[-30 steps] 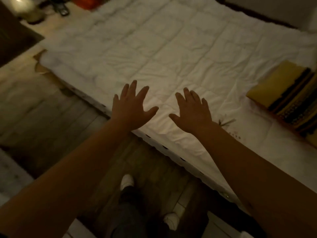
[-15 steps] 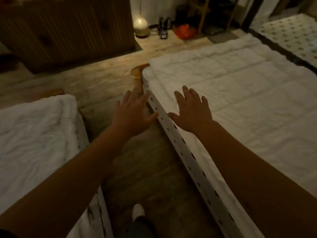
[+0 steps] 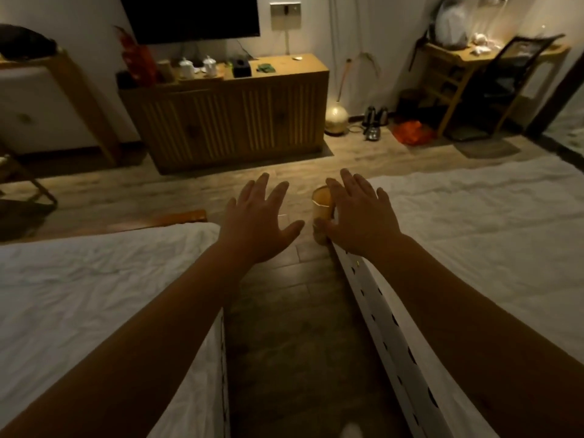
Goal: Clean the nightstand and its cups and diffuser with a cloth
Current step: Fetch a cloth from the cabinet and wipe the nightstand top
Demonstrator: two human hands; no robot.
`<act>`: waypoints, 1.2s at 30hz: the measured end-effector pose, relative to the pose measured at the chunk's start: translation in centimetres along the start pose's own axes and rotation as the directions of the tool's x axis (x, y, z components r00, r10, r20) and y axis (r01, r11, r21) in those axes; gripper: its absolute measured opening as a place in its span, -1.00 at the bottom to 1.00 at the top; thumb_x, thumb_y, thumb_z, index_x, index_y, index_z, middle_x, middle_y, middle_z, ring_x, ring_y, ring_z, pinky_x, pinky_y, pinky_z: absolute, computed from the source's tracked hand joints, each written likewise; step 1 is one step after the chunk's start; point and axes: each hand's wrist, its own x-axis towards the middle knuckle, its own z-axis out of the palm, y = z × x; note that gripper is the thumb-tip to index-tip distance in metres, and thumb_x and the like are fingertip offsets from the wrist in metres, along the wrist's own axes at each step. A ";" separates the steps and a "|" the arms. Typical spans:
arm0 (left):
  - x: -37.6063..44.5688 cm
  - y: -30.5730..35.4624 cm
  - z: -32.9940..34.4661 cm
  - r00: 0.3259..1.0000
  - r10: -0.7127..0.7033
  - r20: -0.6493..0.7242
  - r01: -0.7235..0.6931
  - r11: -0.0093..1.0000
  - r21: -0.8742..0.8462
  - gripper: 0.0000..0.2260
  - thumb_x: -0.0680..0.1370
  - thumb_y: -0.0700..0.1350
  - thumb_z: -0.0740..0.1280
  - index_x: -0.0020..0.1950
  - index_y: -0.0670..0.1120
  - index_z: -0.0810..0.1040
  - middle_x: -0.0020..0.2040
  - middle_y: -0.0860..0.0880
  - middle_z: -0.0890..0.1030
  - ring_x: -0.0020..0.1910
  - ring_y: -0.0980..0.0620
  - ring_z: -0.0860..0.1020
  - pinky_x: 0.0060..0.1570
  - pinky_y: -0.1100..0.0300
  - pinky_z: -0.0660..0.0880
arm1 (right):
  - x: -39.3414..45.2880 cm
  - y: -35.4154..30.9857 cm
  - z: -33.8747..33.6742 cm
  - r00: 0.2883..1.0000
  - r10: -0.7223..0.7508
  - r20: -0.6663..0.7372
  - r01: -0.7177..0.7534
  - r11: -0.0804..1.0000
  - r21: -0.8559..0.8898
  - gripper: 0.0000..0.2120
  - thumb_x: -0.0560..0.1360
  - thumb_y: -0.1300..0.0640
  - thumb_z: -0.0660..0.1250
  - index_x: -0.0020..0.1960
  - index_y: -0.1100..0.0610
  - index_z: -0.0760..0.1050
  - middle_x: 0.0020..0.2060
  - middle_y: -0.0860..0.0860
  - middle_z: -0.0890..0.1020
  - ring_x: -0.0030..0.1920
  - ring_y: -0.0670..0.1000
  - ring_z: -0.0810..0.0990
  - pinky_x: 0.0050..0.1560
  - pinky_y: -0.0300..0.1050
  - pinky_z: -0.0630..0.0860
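My left hand (image 3: 259, 221) and my right hand (image 3: 360, 216) are stretched out in front of me with fingers spread, and both hold nothing. They hover over the wooden floor of the aisle between two white beds. No nightstand, cloth or diffuser shows in this view. Two white lidded cups (image 3: 197, 67) stand far off on a wooden sideboard (image 3: 227, 118) against the back wall.
A white bed (image 3: 79, 295) lies to my left and another (image 3: 489, 248) to my right. A wooden bed post (image 3: 322, 207) shows beside my right hand. A glowing round lamp (image 3: 336, 116), kettles (image 3: 374, 120) and a desk with a chair (image 3: 505, 80) stand at the back.
The view has swung left and up, from the right bed to the aisle and the far wall. Both hands stay spread and empty in front of me.
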 end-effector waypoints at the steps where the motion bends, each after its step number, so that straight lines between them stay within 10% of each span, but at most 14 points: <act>1: 0.6 -0.4 -0.2 1.000 -0.006 -0.008 0.006 1.000 0.000 -0.26 0.49 0.37 0.17 0.56 0.09 0.04 0.58 -0.13 0.04 0.54 -0.19 0.05 0.39 -0.28 0.20 | 1.0 0.0 -0.1 1.000 -0.009 0.000 0.009 1.000 -0.001 -0.21 0.46 -0.37 0.18 0.54 -0.05 -0.01 0.58 0.06 0.03 0.56 0.15 -0.01 0.44 0.29 0.03; 21: 23.9 -4.3 0.2 0.982 -0.121 -0.146 0.128 0.991 0.037 -0.31 0.49 0.34 0.21 0.53 0.11 0.11 0.57 -0.16 0.08 0.51 -0.20 0.13 0.35 -0.30 0.26 | 26.8 6.0 1.3 0.973 -0.222 -0.066 0.220 0.975 -0.032 -0.21 0.46 -0.37 0.18 0.53 -0.03 0.03 0.57 0.09 0.09 0.55 0.17 0.06 0.42 0.31 0.09; 36: 50.0 -21.9 4.7 0.990 -0.061 -0.130 0.066 0.997 0.041 -0.28 0.47 0.34 0.21 0.54 0.11 0.05 0.57 -0.15 0.08 0.51 -0.20 0.13 0.36 -0.25 0.27 | 55.8 2.8 9.4 0.987 -0.147 -0.059 0.148 0.989 0.022 -0.23 0.47 -0.35 0.19 0.54 -0.04 0.03 0.57 0.07 0.07 0.55 0.15 0.03 0.44 0.29 0.04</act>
